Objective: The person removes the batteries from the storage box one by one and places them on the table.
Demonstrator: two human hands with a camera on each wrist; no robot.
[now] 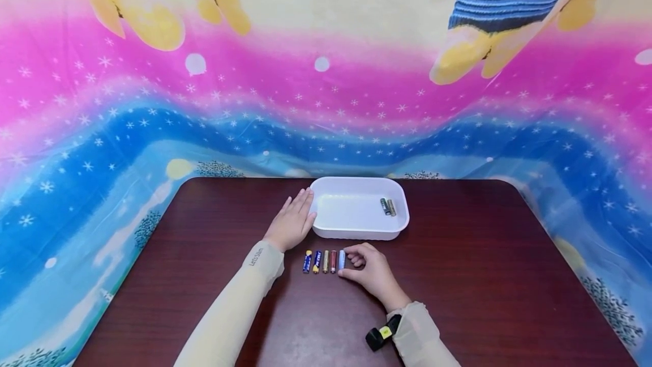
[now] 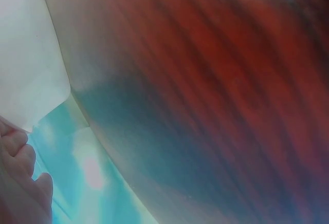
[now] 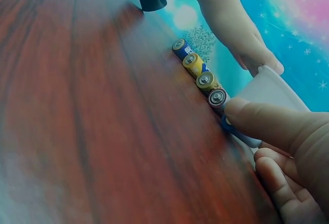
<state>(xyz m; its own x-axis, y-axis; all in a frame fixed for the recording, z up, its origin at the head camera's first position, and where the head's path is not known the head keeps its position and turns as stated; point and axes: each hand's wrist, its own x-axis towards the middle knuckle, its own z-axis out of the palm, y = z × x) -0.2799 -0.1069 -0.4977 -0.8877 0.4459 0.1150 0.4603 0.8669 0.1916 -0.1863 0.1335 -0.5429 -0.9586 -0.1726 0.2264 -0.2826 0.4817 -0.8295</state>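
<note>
My right hand [image 1: 374, 272] pinches a light blue battery [image 1: 342, 260] by its two ends, between thumb and forefinger. That battery is the rightmost of a row on the table; left of it lie a red battery [image 1: 333, 261], a gold battery [image 1: 325, 261] and two blue-and-yellow batteries [image 1: 317, 262]. In the right wrist view my thumb [image 3: 267, 124] covers much of the light blue one. With its fingers fairly straight, my left hand [image 1: 290, 224] touches the left side of a white plastic tray [image 1: 356, 235]. Inside the tray, toward the right, lie a green battery [image 1: 385, 207] and a gold-brown one.
The dark red-brown wooden table [image 1: 499, 276] extends to both sides. Behind it hangs a colourful printed cloth [image 1: 326, 95], close to the tray's far edge. A black wrist camera [image 1: 379, 336] is strapped at my right sleeve.
</note>
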